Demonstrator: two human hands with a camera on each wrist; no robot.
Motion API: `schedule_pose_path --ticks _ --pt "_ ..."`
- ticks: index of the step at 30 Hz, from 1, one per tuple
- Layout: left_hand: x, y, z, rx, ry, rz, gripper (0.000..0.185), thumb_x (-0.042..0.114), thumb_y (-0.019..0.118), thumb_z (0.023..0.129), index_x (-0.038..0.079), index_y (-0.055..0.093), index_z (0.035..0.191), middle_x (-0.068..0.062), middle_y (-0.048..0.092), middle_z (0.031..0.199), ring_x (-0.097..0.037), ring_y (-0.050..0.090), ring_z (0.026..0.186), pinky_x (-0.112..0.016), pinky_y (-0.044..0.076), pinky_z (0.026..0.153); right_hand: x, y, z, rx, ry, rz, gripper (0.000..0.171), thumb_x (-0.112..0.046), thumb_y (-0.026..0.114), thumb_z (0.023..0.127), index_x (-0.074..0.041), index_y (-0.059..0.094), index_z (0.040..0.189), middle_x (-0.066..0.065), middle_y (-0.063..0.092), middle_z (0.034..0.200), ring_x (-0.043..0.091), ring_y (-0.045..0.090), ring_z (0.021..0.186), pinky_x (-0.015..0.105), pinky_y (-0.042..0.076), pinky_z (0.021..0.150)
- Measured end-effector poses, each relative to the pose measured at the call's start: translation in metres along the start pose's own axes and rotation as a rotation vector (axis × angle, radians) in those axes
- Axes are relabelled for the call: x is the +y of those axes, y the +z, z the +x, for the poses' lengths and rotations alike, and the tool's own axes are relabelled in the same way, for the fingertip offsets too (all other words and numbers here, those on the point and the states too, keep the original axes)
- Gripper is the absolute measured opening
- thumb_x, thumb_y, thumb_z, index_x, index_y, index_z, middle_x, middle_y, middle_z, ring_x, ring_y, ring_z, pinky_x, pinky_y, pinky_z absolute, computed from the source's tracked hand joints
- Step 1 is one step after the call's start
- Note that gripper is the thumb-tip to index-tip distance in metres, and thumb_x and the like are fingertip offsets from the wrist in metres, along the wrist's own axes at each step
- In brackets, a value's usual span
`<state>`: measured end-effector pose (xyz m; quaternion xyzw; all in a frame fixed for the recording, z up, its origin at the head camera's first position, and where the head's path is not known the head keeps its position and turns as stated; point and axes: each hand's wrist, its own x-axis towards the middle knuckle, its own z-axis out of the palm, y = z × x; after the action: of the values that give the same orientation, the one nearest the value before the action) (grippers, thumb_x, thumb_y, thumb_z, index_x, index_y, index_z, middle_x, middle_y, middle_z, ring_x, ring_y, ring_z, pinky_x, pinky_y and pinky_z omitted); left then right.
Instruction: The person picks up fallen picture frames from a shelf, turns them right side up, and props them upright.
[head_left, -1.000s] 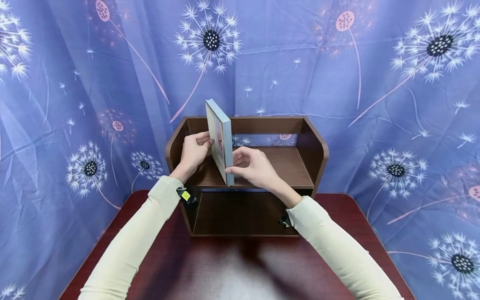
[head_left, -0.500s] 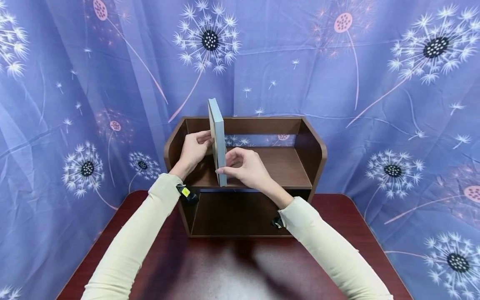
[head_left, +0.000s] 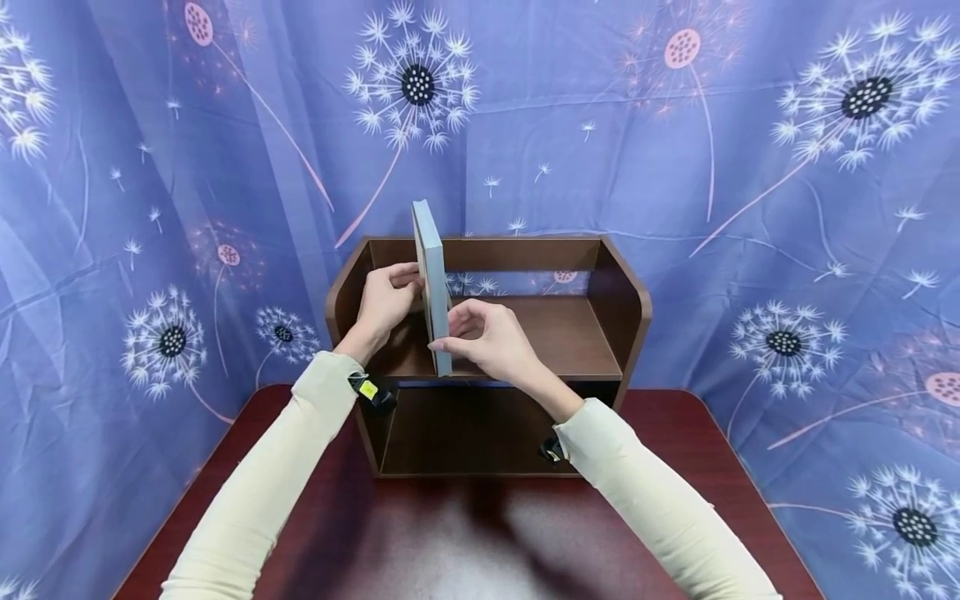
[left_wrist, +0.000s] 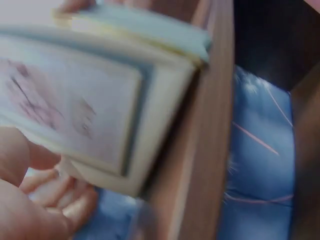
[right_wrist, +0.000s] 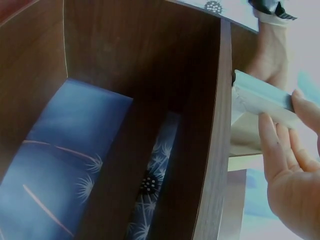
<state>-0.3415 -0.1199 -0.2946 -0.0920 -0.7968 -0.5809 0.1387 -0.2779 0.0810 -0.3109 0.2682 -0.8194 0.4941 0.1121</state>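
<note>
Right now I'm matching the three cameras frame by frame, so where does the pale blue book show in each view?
Head: the book stands upright on the shelf unit, left of centre, between both hands.
Left wrist: the book fills the upper left, blurred.
Right wrist: only its edge shows, at the right by the fingers.
Shared landmark: the brown shelf unit.

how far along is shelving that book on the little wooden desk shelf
Mostly done: the book already stands upright on the upper board of the wooden desk shelf, toward its left end. In hand: the left hand and right hand hold it from either side. Left: letting go, probably after sliding it against the left wall.
</note>
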Motion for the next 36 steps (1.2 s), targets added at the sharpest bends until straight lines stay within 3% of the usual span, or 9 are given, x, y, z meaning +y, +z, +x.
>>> schedule_pose_path --ticks 5,9,12,15,18,24,28,31,36 --pt "0.030 -0.012 -0.019 0.069 0.103 0.120 0.035 0.020 0.060 0.106 0.006 0.068 0.137 -0.014 0.075 0.132 -0.028 0.072 0.120 -0.040 0.056 0.102 -0.001 0.001 0.000 -0.001 -0.011 -0.003 0.029 -0.023 0.091 0.082 -0.010 0.072 0.100 0.005 0.077 0.093 0.011 0.074 0.084 0.026 0.056 0.080" --pt "0.059 -0.022 -0.032 0.115 0.237 0.030 0.038 0.034 0.061 0.107 0.010 0.071 0.133 -0.013 0.075 0.129 -0.022 0.075 0.109 -0.029 0.059 0.097 -0.004 0.000 0.002 0.006 -0.020 -0.001 0.029 -0.022 0.091 0.082 -0.010 0.071 0.099 0.005 0.077 0.092 0.013 0.075 0.083 0.028 0.057 0.080" --pt "0.074 -0.030 -0.037 0.108 0.385 0.023 0.039 0.035 0.065 0.104 0.010 0.072 0.133 -0.010 0.070 0.132 -0.016 0.071 0.113 -0.027 0.058 0.099 -0.006 -0.002 0.003 -0.001 -0.022 0.001 0.029 -0.022 0.091 0.083 -0.010 0.071 0.100 0.005 0.077 0.093 0.013 0.075 0.085 0.031 0.057 0.081" --pt "0.082 -0.037 -0.039 0.075 0.552 0.154 0.041 0.029 0.073 0.099 0.011 0.071 0.136 -0.007 0.066 0.140 -0.015 0.064 0.126 -0.033 0.055 0.107 -0.007 -0.002 0.003 -0.009 -0.017 0.001 0.028 -0.022 0.090 0.083 -0.011 0.071 0.101 0.005 0.077 0.094 0.014 0.075 0.086 0.032 0.057 0.082" --pt "0.087 -0.041 -0.037 0.024 0.659 0.303 0.051 0.029 0.081 0.093 0.013 0.069 0.140 -0.007 0.064 0.148 -0.019 0.059 0.140 -0.041 0.047 0.118 -0.006 -0.001 0.003 -0.013 -0.015 -0.002 0.028 -0.022 0.090 0.084 -0.011 0.071 0.102 0.005 0.077 0.095 0.014 0.075 0.087 0.030 0.056 0.082" --pt "0.086 -0.045 -0.033 -0.101 0.717 0.479 0.061 0.031 0.085 0.090 0.013 0.065 0.145 -0.007 0.064 0.151 -0.025 0.055 0.147 -0.045 0.041 0.124 -0.003 0.003 0.003 -0.016 -0.021 0.006 0.027 -0.020 0.089 0.085 -0.010 0.071 0.103 0.006 0.078 0.094 0.013 0.075 0.086 0.029 0.056 0.081" --pt "0.085 -0.042 -0.032 -0.103 0.746 0.478 0.060 0.028 0.085 0.090 0.011 0.066 0.144 -0.009 0.066 0.148 -0.028 0.057 0.145 -0.046 0.043 0.123 -0.001 0.001 0.004 -0.035 -0.055 -0.013 0.027 -0.023 0.087 0.087 -0.010 0.070 0.103 0.006 0.077 0.094 0.014 0.075 0.085 0.033 0.058 0.083" --pt "0.083 -0.039 -0.031 -0.097 0.770 0.464 0.060 0.028 0.086 0.089 0.010 0.066 0.143 -0.010 0.066 0.147 -0.028 0.059 0.143 -0.046 0.044 0.122 0.001 -0.006 0.006 -0.048 -0.087 -0.025 0.021 -0.029 0.076 0.098 -0.010 0.072 0.105 0.007 0.077 0.095 0.020 0.076 0.087 0.039 0.062 0.084" --pt "0.081 -0.036 -0.031 -0.092 0.784 0.458 0.060 0.027 0.085 0.090 0.009 0.066 0.143 -0.011 0.066 0.147 -0.028 0.060 0.142 -0.046 0.045 0.121 0.004 -0.020 0.016 0.046 -0.099 -0.024 0.033 -0.031 0.055 0.110 -0.005 0.075 0.105 0.013 0.078 0.095 0.031 0.076 0.088 0.047 0.063 0.084"
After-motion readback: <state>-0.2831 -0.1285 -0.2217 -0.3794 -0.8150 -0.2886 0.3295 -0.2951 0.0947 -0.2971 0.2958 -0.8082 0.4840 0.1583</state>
